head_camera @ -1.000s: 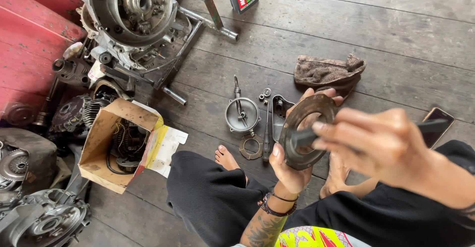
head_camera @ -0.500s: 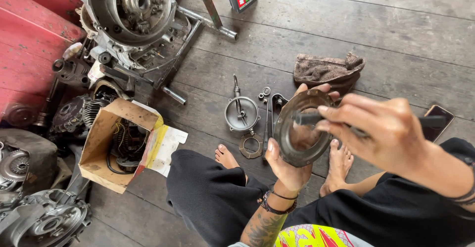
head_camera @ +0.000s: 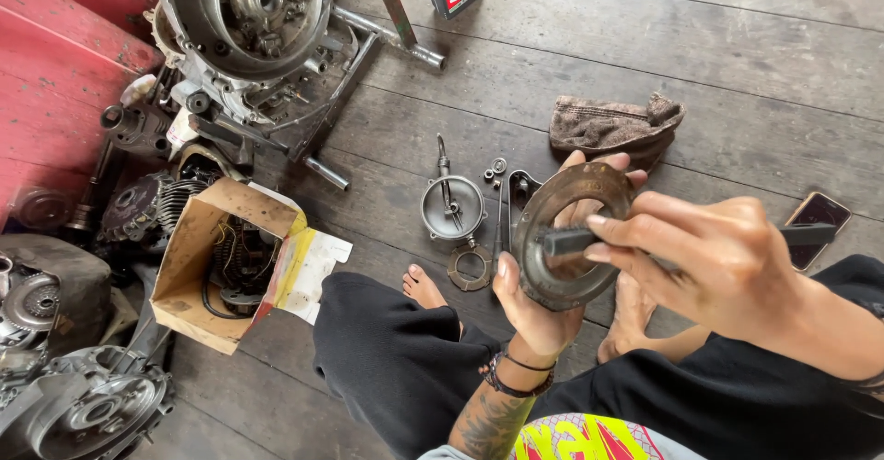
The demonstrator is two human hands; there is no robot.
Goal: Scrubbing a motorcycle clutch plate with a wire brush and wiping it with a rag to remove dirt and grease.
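Now: both hands working a round plate

Left hand [head_camera: 539,308] is gripping the round metal plate [head_camera: 573,234] above the lap; right hand [head_camera: 714,257] is pinching a dark flat tool [head_camera: 686,239] against it. Beyond, a round cover [head_camera: 453,208], rag [head_camera: 615,125], phone [head_camera: 816,225], cardboard box [head_camera: 198,262] and engine case [head_camera: 253,18] are lying on the wooden floor [head_camera: 700,55].

Soft, even daylight, bright enough throughout; shadows are faint and short. No glare. Focus is sharp, with slight wide-angle stretching at the edges.

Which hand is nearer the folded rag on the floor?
Left. The left hand holds the round metal plate just below the rag; the right hand sits farther, lower right.
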